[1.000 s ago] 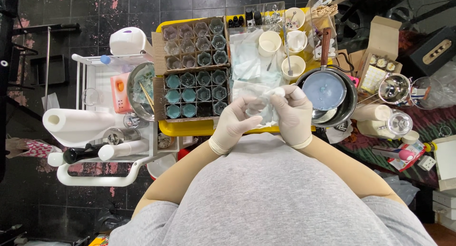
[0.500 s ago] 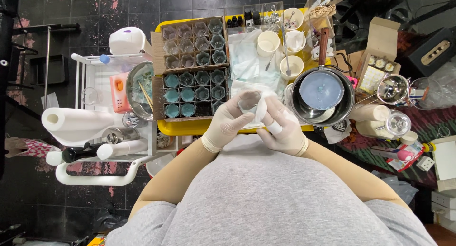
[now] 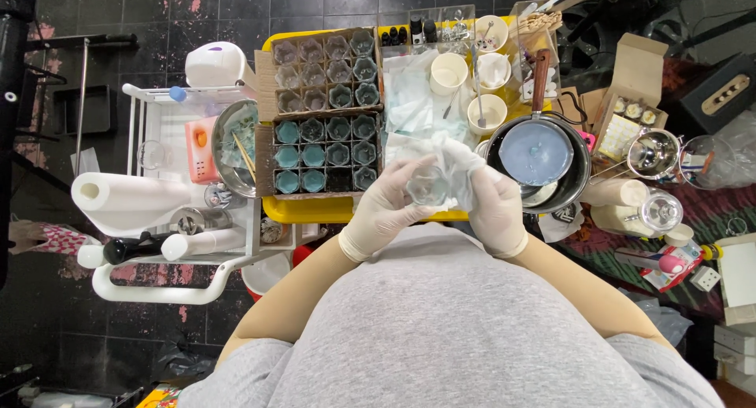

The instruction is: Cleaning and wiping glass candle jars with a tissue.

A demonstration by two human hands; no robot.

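**Wiping a glass jar, mid-frame**

Gloved left hand (image 3: 386, 211) grips a small clear glass jar (image 3: 429, 186) at centre frame; right hand (image 3: 494, 211) clenches a white tissue (image 3: 457, 160) against it. Looks like the wiping step; turning the jar seems called for. Beyond: yellow tray (image 3: 315, 211), saucepan of pale blue liquid (image 3: 538, 152).

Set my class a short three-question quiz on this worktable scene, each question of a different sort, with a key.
1. True or false: the left hand holds a small clear glass jar.
2. What does the right hand press against the jar? A) white tissue B) metal spoon C) paper roll
3. Fill in: the pan beside the hands holds a pale ____ liquid.

Key: 1 true; 2 A, the white tissue; 3 blue.
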